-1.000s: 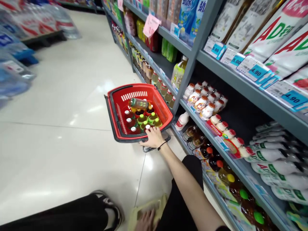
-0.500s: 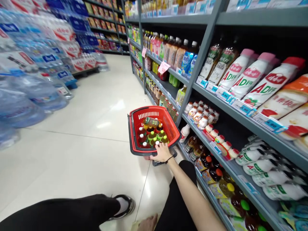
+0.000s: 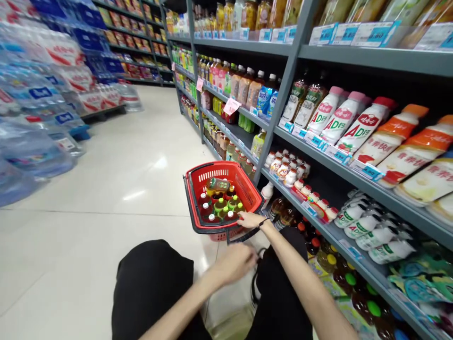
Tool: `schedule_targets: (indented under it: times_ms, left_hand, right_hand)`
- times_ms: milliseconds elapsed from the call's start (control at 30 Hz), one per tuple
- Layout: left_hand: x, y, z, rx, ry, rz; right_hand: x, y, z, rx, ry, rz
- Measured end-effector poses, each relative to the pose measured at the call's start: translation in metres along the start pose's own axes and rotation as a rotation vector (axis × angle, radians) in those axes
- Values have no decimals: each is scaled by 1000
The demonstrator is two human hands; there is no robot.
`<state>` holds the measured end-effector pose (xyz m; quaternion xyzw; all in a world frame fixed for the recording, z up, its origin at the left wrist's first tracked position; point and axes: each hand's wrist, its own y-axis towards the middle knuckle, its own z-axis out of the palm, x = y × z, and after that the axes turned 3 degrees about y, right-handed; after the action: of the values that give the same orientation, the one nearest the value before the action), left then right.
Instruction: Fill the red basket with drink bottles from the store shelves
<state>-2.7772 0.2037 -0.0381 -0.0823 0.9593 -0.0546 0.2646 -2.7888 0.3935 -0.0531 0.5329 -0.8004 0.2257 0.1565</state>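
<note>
A red shopping basket with a black rim stands on the floor in front of my knees. Inside are several drink bottles: yellow-green caps, white caps, and one bottle lying across the others. My right hand, with a dark band at the wrist, is closed over the basket's near right rim, close to a white-capped bottle. The basket's black handle hangs down on the near side. Between my knees and below the handle, my left hand is blurred, its fingers apparently curled; whether it holds anything is unclear.
Grey shelves full of bottled drinks run along the right, close to the basket. Packs of bottled water are stacked on the left. Pale floor tiles form the aisle, with more shelves at the far end.
My left hand and forearm have come into view from below. My right hand has shifted right along the basket rim. The view has turned slightly right, and my knees sit closer together.
</note>
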Motion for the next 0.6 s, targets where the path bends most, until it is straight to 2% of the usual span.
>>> schedule_targets:
  times_ms: [67,133,200,267,333,400,500,600]
  left_hand:
    - [-43,-9,32,78,61,249]
    - [-79,-19,71,69,174,389]
    - [-101,-26,105,17,238,441]
    - [-107,-29,125,-7,251,452]
    - [-103,-29,129,-4,252,440]
    - [-95,-28,120,-26,278,375]
    - [-85,-25,101,-45,323,205]
    - [-76,-21,89,14,291,187]
  right_hand:
    - [-9,-36,-31,27,32,6]
    - [-22,-88,-64,-2,71,30]
    - [-33,-149,-88,-96,86,100]
    - [-37,-208,-93,-165,60,166]
    - [-35,-253,-76,-147,35,235]
    - [-33,-279,-46,-50,56,284]
    - [-36,-290,0,-60,75,292]
    - [-44,-283,24,-118,19,272]
